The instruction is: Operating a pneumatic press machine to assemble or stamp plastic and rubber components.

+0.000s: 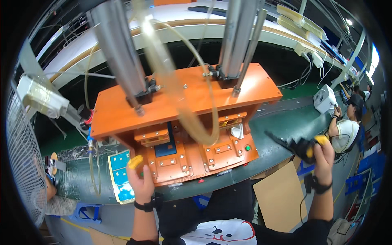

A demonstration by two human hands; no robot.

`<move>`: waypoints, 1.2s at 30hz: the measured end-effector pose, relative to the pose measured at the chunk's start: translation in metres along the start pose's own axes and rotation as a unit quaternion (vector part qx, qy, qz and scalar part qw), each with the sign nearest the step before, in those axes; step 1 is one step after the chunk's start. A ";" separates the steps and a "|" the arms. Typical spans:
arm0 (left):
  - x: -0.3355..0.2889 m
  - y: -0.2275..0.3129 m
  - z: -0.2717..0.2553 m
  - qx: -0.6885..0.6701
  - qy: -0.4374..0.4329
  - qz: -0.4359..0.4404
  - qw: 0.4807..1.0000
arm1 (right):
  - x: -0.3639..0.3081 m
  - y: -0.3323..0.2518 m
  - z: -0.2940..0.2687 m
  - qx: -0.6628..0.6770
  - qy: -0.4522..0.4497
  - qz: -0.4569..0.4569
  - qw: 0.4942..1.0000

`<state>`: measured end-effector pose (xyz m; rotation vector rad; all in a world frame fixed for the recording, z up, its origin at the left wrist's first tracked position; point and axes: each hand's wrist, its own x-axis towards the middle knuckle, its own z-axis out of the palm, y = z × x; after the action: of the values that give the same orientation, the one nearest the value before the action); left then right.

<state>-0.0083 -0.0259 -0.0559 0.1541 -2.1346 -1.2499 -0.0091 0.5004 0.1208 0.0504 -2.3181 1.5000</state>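
right hand point(324, 163) over tabletop point(269, 118) right of orange press point(194, 98), fingers pinching black object point(300, 150) at one end, likely to leave its tapered end free; left hand point(141, 183) at press's front left corner, can't tell if fingers spread.

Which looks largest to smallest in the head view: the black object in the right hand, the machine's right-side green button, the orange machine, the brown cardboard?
1. Orange machine
2. Brown cardboard
3. Black object, slightly blurred
4. Green button
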 end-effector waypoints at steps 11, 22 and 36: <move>0.002 0.006 -0.004 -0.062 -0.014 0.020 0.998 | -0.055 -0.091 0.170 -0.001 -0.371 -0.463 0.805; 0.006 0.009 -0.007 -0.015 0.025 0.093 0.995 | -0.034 -0.058 0.321 -0.202 -0.319 -0.527 0.761; -0.001 0.012 -0.038 -0.120 -0.057 0.040 0.990 | -0.029 -0.087 0.319 -0.274 -0.395 -0.392 0.784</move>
<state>0.0175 -0.0464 -0.0338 -0.1068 -2.0420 -1.4851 -0.0550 0.1755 0.0728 1.5233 -2.6414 0.3428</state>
